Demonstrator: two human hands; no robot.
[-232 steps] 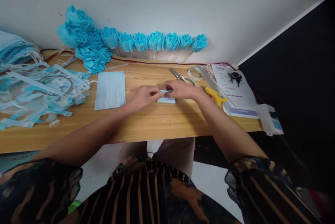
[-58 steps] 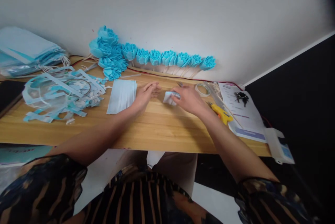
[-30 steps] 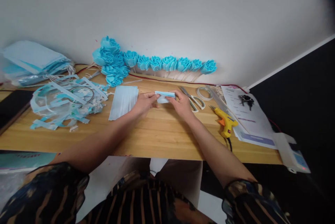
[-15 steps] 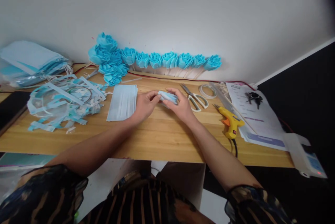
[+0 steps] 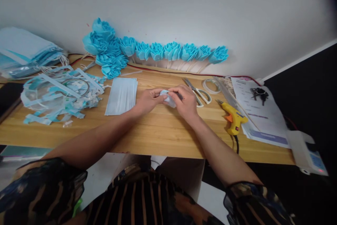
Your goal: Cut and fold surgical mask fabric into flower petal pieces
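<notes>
Between my two hands, a little above the wooden table [image 5: 158, 133], is a folded piece of light blue face mask fabric [image 5: 169, 100]. My left hand [image 5: 150, 101] pinches its left side between thumb and fingers. On the other side my right hand [image 5: 185, 101] grips it near the top, with the fingers curled and partly hiding it. A small stack of flat pleated face masks [image 5: 121, 97] lies just left of my left hand. Scissors [image 5: 199, 93] with white handles rest right beyond my right hand.
Blue fabric flowers [image 5: 172, 51] on sticks lean along the wall. Cut mask strips [image 5: 63, 91] pile up at left, near bagged masks [image 5: 26, 51]. To the right are a tape roll [image 5: 212, 86], a yellow glue gun [image 5: 233, 118], papers [image 5: 254, 112] and keys [image 5: 260, 95].
My right hand has turned over and its fingers have closed nearer the top of the fabric. The fabric looks more bunched. The view has shifted slightly.
</notes>
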